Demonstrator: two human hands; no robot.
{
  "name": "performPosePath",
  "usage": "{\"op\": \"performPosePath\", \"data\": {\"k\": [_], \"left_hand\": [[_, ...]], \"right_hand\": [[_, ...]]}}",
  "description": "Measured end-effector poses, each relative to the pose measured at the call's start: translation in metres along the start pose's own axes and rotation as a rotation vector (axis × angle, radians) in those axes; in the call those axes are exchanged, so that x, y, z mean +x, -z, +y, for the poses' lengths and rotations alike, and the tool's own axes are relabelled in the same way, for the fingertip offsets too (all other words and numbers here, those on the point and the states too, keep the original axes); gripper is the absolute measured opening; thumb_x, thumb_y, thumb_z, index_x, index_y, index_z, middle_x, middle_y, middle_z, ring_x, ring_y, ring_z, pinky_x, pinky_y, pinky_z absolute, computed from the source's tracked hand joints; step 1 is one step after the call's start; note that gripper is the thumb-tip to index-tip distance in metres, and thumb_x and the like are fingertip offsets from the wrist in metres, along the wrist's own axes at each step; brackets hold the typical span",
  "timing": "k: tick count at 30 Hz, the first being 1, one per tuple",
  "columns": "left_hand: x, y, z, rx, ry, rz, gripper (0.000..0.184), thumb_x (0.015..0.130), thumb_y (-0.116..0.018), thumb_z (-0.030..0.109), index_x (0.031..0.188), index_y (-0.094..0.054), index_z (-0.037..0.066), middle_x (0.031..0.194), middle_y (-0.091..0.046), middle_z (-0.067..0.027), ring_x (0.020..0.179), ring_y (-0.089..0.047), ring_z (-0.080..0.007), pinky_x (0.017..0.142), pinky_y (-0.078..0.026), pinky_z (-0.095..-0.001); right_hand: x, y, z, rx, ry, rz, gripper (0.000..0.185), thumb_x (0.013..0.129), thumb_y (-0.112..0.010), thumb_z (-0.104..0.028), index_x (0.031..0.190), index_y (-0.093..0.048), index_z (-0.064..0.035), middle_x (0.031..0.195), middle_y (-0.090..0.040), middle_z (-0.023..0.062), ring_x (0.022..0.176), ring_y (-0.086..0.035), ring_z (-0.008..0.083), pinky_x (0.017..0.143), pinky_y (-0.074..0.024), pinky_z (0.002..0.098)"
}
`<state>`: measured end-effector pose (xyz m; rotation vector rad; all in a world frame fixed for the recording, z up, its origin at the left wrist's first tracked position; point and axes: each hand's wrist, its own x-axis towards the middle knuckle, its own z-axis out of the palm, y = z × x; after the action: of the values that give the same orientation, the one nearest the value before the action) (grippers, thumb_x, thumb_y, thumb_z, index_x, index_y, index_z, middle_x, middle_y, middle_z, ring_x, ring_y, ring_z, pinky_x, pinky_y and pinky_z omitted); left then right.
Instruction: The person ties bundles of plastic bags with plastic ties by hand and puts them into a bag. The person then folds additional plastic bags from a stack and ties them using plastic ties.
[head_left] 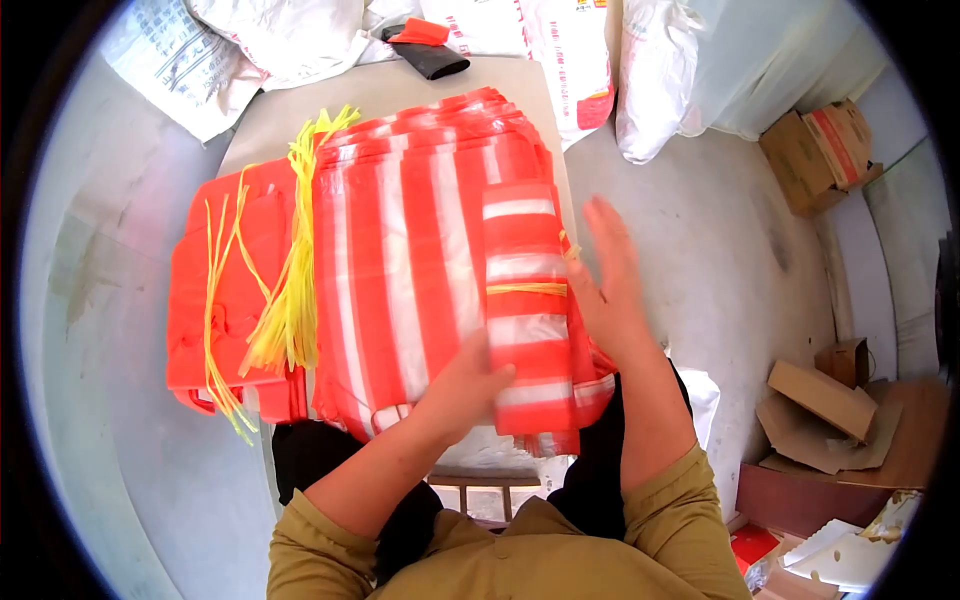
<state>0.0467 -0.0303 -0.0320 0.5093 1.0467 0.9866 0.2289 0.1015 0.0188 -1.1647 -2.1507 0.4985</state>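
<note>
A folded bundle of red-and-white striped plastic bags [525,330] lies at the right edge of a wide stack of the same bags [400,240]. Yellow plastic twine [525,289] is wrapped around the bundle's middle. My left hand [460,395] is over the bundle's lower left edge, thumb apart from the fingers, slightly blurred. Just off the bundle's right side, my right hand [612,285] has its fingers stretched upward and its thumb apart. Yellow twine strands [295,270] hang over the stack's left side, beside plain red folded bags [225,290].
The bags rest on a light table [490,72] in front of my lap. Behind it stand white printed sacks [570,70], with a black-and-red item [430,50] near them. Cardboard boxes [820,150] and opened cartons [830,420] lie on the right.
</note>
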Motion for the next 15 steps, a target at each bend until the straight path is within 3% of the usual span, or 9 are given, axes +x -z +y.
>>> {"op": "performPosePath", "data": {"k": [1,4,6,9,12,15], "left_hand": [[-0.001,-0.003,0.002,-0.011,-0.006,0.012,0.054,0.104,-0.061,0.004,0.153,-0.038,0.004,0.136,-0.064,-0.0113,0.121,-0.065,-0.0171,0.099,-0.057,-0.0368],[-0.005,-0.009,0.009,0.027,-0.002,0.048,0.049,0.103,-0.063,0.003,0.148,-0.042,0.003,0.129,-0.065,-0.0085,0.114,-0.065,-0.0152,0.095,-0.057,-0.035],[-0.008,-0.01,0.009,0.138,0.036,0.073,0.047,0.102,-0.064,0.002,0.144,-0.044,0.004,0.124,-0.065,-0.0062,0.11,-0.064,-0.014,0.093,-0.056,-0.034],[0.005,0.0,-0.017,0.24,-0.147,0.064,0.047,0.099,-0.066,-0.002,0.141,-0.045,0.004,0.121,-0.061,-0.0047,0.107,-0.06,-0.013,0.091,-0.053,-0.0328],[0.01,0.004,-0.024,0.361,-0.195,0.065,0.058,0.097,-0.064,-0.007,0.148,-0.039,0.004,0.134,-0.059,-0.0078,0.12,-0.06,-0.0163,0.1,-0.053,-0.0358],[0.009,-0.001,-0.016,0.199,-0.054,0.086,0.07,0.096,-0.061,-0.012,0.156,-0.03,0.004,0.146,-0.055,-0.0121,0.13,-0.058,-0.0205,0.107,-0.052,-0.0395]], "right_hand": [[0.001,0.006,-0.007,0.006,0.018,-0.065,0.06,0.103,-0.061,-0.027,0.157,-0.045,-0.0056,0.164,-0.042,0.0206,0.157,-0.031,0.0372,0.129,-0.0224,0.048],[-0.003,-0.01,-0.009,-0.189,0.38,-0.447,0.06,0.101,-0.063,-0.031,0.154,-0.049,-0.006,0.166,-0.041,0.016,0.158,-0.029,0.0359,0.129,-0.0228,0.0505],[-0.009,-0.022,-0.019,-0.163,0.385,-0.506,0.06,0.102,-0.062,-0.034,0.153,-0.051,-0.0063,0.167,-0.04,0.0134,0.159,-0.028,0.035,0.13,-0.0215,0.0516],[-0.008,-0.03,-0.018,-0.129,0.376,-0.525,0.06,0.102,-0.061,-0.037,0.153,-0.052,-0.0067,0.168,-0.04,0.0121,0.159,-0.027,0.0349,0.13,-0.0206,0.0521],[0.003,-0.036,-0.01,-0.089,0.372,-0.513,0.058,0.103,-0.059,-0.037,0.152,-0.053,-0.0063,0.168,-0.04,0.0119,0.159,-0.027,0.0351,0.13,-0.02,0.0517],[0.019,-0.044,0.005,-0.007,0.352,-0.526,0.053,0.105,-0.057,-0.033,0.151,-0.055,-0.006,0.168,-0.04,0.0118,0.159,-0.027,0.0351,0.13,-0.0198,0.0513]]}}
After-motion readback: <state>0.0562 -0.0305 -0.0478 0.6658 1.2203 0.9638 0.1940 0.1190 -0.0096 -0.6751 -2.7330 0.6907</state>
